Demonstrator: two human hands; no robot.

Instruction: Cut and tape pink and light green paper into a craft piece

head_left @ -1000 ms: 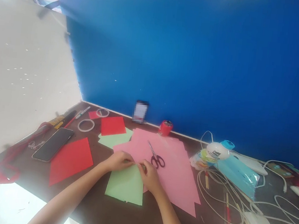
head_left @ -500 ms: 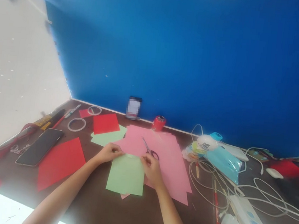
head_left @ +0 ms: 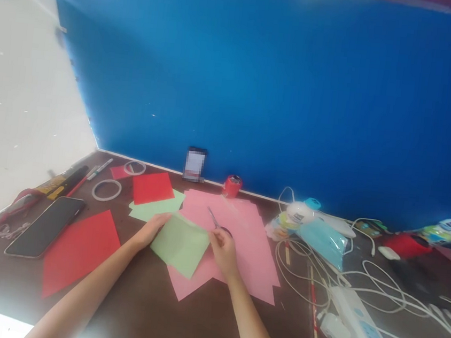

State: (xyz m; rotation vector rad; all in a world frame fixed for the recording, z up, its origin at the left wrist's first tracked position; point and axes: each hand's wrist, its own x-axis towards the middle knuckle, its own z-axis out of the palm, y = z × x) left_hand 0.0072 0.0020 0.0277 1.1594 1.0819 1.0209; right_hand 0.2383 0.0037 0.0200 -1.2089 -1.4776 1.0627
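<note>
A light green sheet of paper [head_left: 182,244] is held up at a tilt between my two hands. My left hand [head_left: 153,231] grips its upper left corner, with the fingertips partly behind the sheet. At the upper right corner, my right hand [head_left: 223,248] pinches the paper between thumb and fingers. Beneath and behind it lie several pink sheets [head_left: 244,224]. Scissors [head_left: 216,220] rest on the pink paper just beyond my right hand, their handles partly hidden by it. Another green sheet [head_left: 157,208] lies flat beyond my left hand, partly under a red sheet [head_left: 153,188].
Left are a larger red sheet [head_left: 82,253], a phone [head_left: 45,227] and a tape roll [head_left: 106,190]. A small red container [head_left: 232,186] stands by the blue wall [head_left: 234,84]. Right are a glue bottle [head_left: 299,213], white cables [head_left: 298,281] and a power strip [head_left: 358,320].
The green sheet has been turned and tilted between my hands, uncovering more pink paper below. My left hand has shifted its hold on the edge. The whole view has swung slightly right.
</note>
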